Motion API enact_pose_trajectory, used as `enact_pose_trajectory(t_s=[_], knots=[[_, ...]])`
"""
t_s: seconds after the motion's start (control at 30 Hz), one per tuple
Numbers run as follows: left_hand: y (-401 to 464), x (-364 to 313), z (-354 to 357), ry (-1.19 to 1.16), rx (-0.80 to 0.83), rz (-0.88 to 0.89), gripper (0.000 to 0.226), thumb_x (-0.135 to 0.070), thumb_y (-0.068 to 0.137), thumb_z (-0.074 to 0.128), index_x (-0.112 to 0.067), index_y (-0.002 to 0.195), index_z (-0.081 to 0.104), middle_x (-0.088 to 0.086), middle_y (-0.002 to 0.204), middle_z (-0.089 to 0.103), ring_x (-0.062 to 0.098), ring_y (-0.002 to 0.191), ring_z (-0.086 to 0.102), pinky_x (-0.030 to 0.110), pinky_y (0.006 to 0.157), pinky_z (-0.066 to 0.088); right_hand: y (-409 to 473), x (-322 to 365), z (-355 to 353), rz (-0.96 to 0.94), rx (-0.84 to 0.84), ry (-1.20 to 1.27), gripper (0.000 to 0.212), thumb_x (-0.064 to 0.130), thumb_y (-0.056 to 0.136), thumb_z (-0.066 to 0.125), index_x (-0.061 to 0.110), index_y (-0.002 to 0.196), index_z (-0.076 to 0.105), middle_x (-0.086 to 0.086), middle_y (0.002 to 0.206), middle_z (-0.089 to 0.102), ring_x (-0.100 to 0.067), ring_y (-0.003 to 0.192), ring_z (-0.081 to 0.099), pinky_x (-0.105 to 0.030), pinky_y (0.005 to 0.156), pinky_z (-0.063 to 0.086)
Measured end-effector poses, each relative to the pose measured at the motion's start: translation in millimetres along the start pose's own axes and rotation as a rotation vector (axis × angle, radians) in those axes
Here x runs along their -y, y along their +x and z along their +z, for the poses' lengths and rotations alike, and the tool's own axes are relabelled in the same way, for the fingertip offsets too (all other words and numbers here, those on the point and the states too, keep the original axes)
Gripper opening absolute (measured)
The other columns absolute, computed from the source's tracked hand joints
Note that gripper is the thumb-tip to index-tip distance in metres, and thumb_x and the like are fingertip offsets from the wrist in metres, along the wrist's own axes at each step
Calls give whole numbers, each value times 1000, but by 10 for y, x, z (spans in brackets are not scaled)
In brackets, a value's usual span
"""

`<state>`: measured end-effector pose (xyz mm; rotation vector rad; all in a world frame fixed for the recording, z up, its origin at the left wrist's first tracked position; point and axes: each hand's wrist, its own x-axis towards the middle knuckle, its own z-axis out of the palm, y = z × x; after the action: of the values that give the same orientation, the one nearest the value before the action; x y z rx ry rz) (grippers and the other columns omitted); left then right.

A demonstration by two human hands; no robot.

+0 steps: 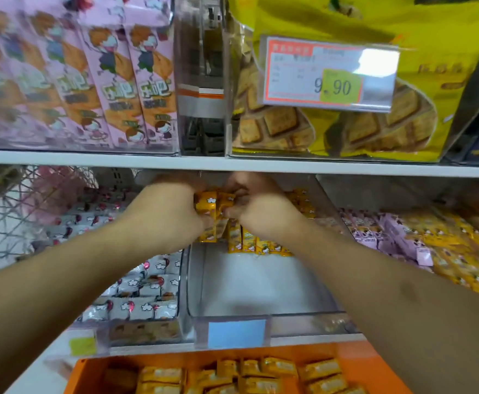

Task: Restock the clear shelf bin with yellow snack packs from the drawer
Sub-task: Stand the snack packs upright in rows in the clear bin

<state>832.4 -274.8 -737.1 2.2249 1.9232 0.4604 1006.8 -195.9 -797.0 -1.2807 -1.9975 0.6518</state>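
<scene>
1. Grip: left hand (pixel 170 211) and right hand (pixel 256 209) both reach deep into the clear bin (pixel 261 315), fingers curled, together pinching a small bunch of yellow snack packs (pixel 214 207) at the back, under the shelf edge.
2. Location: bunch is held just above the row of packs (pixel 251 243) already standing at the bin's rear. Front of the bin floor is bare.
3. Supply: orange drawer (pixel 354 362) below the shelf holds more packs.
4. Risk: bunch held by its edges only; a loose squeeze would likely let packs slip out and land flat on the bare floor.
5. Risk: setting down hard could tip the standing row forward, nothing braces it.
6. Counts: held bunch, about 3, overlap hides the rest. Standing row, roughly 5 visible. Drawer, a dozen or so in view, partly cropped. One bin being filled, one drawer.
</scene>
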Motion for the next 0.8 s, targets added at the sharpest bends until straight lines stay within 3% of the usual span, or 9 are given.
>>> enact_pose_trajectory(t_s=[0.1,0.2,0.33,0.47,0.7,0.8], knots=[[63,-12,29,10,7,-39,19,-27,91,71,-24,110,68,-5,92,59,19,84,52,11,57,30,90,-81,45,42,-12,-128,35,10,77,84,28,103,69,2,95,71,-17,85,69,-33,77,59],[133,-69,15,40,7,-48,25,-25,95,68,-22,119,65,-1,103,61,20,91,52,25,65,35,131,-106,30,54,4,-218,33,18,79,85,29,104,67,0,99,69,-21,89,68,-36,80,59],[222,-162,34,109,11,-60,29,-26,99,63,-19,128,62,5,125,65,26,116,60,25,81,36,106,-63,-11,14,21,-282,30,21,84,82,28,108,66,-1,109,67,-22,99,64,-38,88,57],[330,-183,84,186,18,-99,31,-26,98,65,-18,127,65,7,128,66,29,120,61,32,95,46,101,-79,17,24,14,-335,30,25,82,83,31,108,68,-1,108,70,-24,100,66,-39,88,57],[540,26,287,208,14,-69,26,-34,87,75,-28,111,72,-5,126,67,24,115,61,33,91,47,116,-205,137,-104,-57,-384,32,17,74,83,24,104,74,1,110,64,-25,117,51,-38,96,49],[658,93,394,275,24,-72,27,-39,81,78,-28,106,72,-9,111,67,23,104,65,33,86,51,128,-254,199,-115,-85,-409,34,17,72,85,24,103,74,2,111,64,-25,116,51,-32,91,44]])
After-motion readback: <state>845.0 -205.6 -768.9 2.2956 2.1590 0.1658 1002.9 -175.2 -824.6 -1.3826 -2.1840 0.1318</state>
